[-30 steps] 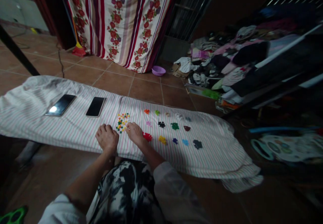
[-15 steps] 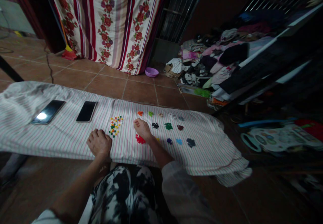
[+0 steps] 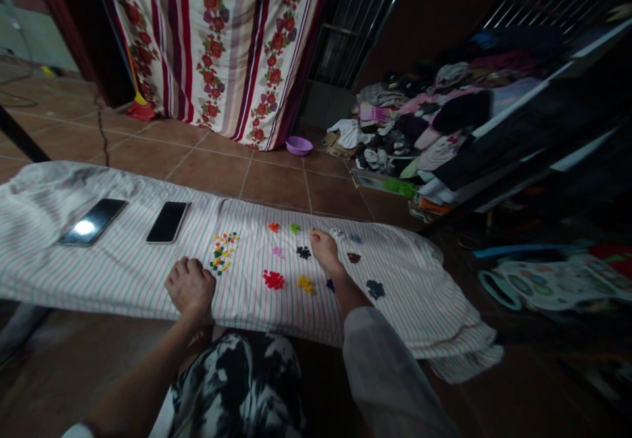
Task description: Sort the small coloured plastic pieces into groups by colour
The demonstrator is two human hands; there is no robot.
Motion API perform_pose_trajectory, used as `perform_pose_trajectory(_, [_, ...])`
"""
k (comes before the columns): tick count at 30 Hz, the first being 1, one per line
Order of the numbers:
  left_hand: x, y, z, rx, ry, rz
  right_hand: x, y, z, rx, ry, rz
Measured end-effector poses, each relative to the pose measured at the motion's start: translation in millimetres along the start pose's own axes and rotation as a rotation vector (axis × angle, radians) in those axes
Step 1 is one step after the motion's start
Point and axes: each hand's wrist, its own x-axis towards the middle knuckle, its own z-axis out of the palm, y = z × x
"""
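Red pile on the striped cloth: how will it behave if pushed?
The red pile would probably spread rather than move as one, since it looks like many small separate pieces. Each is likely light, being tiny. The striped cloth beneath, wrinkled fabric, may drag on them.
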Motion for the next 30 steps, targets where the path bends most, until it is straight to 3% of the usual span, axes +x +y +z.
perform_pose_trajectory(13, [1.1,1.8,-1.3,0.023,0.004,0.003,30.5,8.7,-4.7,-0.085,-0.017,0.182])
perform_pose_trajectory(22, [0.9,-0.4,2.8,0.018,0.014,0.005,41.1,12.0,6.0,-0.196,-0.027,0.115])
perform_pose_trajectory(30, [1.0,-1.2,4.5,0.011,0.005,0.006,36.9,16.3,7.7,-0.150,0.006,0.056])
